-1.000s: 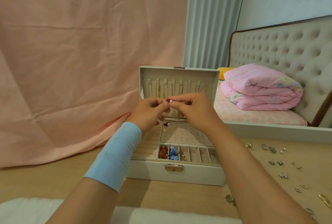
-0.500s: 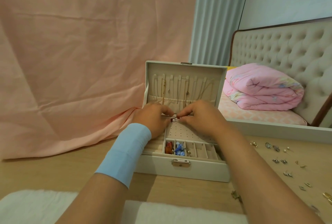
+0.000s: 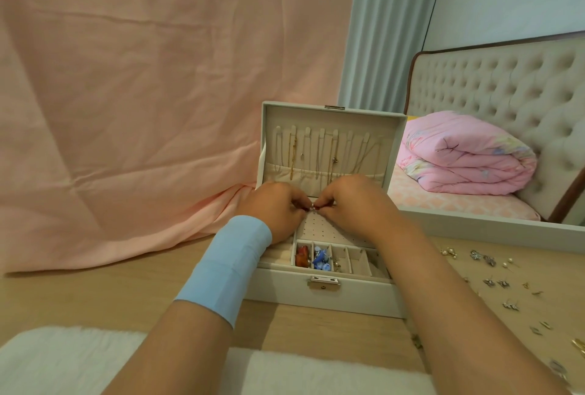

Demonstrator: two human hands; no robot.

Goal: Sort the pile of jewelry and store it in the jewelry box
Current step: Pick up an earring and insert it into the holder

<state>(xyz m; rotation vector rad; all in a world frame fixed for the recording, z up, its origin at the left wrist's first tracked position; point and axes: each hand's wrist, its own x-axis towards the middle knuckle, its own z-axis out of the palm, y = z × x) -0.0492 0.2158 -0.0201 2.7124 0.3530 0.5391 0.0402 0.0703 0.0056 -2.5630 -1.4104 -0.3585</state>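
Jewelry box (image 3: 316, 296) stands open on the worktop (image 3: 95, 284) at the centre of the frame, lid upright with thin necklaces (image 3: 330, 160) hanging inside it. A second ago both hands were raised in front of the lid, working a tiny piece between them. They have since come down, and now the left hand (image 3: 275, 208) and right hand (image 3: 354, 201) meet low over the far edge of the dotted earring panel (image 3: 319, 230), just below the lid's pocket.

Between them sits the earring (image 3: 313, 208), a small pale and red speck. The left fingers (image 3: 299, 204) and the right fingers (image 3: 326, 201) are curled in tight, tips pinched together on it from either side. Whether its post has gone into a hole in the panel is too small to tell.

My reading is that the handling in the air is over and the piece is being seated on the panel, so this one item is close to stored.

Toward the lower centre, the front row of small compartments holds a red piece (image 3: 302, 257) and a blue piece (image 3: 321, 259). At the right edge of the frame many loose earrings (image 3: 493, 271) lie scattered on the worktop, well apart from the box, so most of the sorting looks to be ahead. A light blue band (image 3: 228, 265) wraps the left wrist.
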